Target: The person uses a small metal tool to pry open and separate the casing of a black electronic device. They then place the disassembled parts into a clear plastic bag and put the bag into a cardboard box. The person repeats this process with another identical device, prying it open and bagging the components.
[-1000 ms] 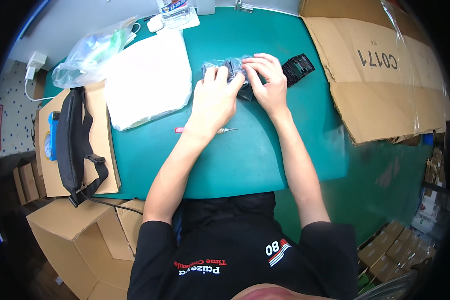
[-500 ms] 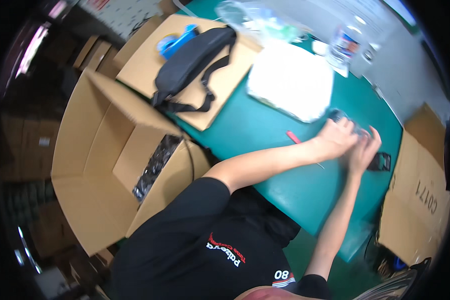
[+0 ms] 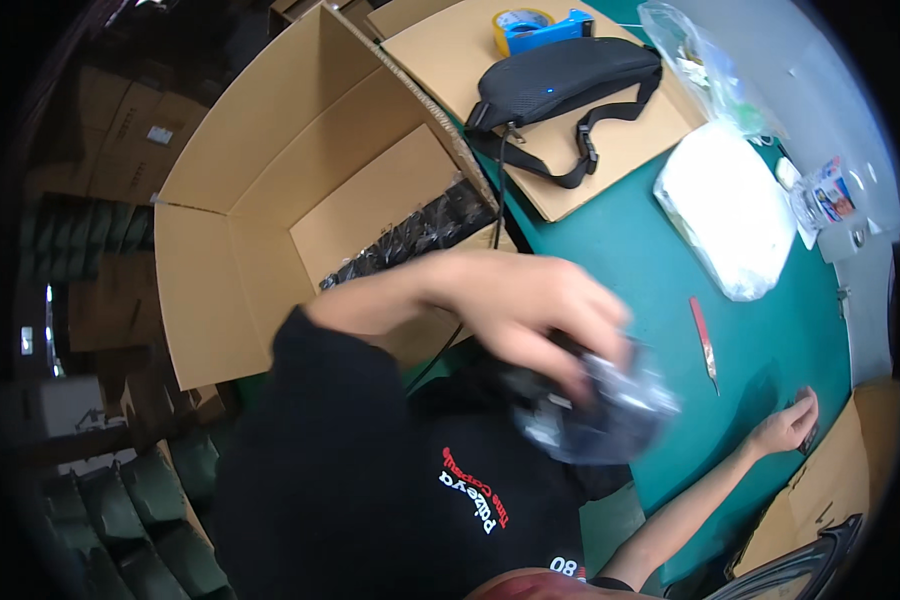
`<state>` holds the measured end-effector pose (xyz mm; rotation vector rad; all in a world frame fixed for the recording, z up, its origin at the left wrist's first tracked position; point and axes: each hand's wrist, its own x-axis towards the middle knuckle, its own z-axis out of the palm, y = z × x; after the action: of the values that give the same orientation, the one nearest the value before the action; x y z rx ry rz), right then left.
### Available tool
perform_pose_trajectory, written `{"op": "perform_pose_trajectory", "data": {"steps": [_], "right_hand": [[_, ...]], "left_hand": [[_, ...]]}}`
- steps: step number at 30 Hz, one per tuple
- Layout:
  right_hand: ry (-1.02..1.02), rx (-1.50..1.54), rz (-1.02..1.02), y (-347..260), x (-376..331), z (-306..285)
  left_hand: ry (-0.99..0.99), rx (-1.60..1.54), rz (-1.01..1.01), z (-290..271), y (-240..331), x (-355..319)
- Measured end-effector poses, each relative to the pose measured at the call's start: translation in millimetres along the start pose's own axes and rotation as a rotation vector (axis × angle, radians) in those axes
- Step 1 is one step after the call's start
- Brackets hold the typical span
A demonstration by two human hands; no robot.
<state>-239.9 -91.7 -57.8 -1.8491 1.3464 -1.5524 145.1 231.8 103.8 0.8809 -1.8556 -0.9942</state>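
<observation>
Left-hand grip: we hold a dark part in clear plastic wrap point(image 3: 625, 405) in the left hand point(image 3: 545, 300), fingers curled down over its upper side. Motion blur obscures the exact finger contact.

Position of part: the wrapped part is off the green tabletop point(image 3: 610, 245), in front of our torso and below the left fingertips, toward the lower right of the view. Its long axis cannot be read through the blur and the crumpled wrap.

Governing relation: the open cardboard carton point(image 3: 220, 300) lies to the left of the left hand, on the opposite side from the wrapped part. The left forearm crosses the carton's near edge, so we note the left hand as much the nearer one. Inside, a row of black plastic-wrapped parts point(image 3: 420, 235) lies along one wall, its long axis running from lower left to upper right of the view.

Right-hand grip: our right hand point(image 3: 785, 428) is at the far side of the tabletop, well apart from the carton. Its fingers meet a black part point(image 3: 810, 438), mostly hidden; we cannot tell whether they grasp it or only touch it.
</observation>
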Motion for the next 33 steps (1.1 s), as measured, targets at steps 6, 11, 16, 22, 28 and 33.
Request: {"op": "perform_pose_trajectory", "data": {"steps": [6,11,16,22,28,33], "right_hand": [[-0.033,-0.024,0.020,-19,-8,3],[-0.083,-0.069,-0.002,-26,-7,7],[-0.105,-0.098,0.031,-26,-8,2],[-0.149,-0.034,0.042,-25,-15,9],[-0.140,-0.049,0.052,-28,-16,5],[-0.172,-0.032,0.053,-27,-19,12]], "left_hand": [[0.698,-0.065,-0.558,-61,42,-235],[1.127,0.055,-1.017,-121,-54,-349],[1.018,-0.015,-1.342,-145,-171,-355],[0.909,-0.089,-1.371,-147,-239,-352],[0.688,0.044,-1.341,-136,-229,-296],[0.469,0.421,-1.182,-129,-247,-323]]}}
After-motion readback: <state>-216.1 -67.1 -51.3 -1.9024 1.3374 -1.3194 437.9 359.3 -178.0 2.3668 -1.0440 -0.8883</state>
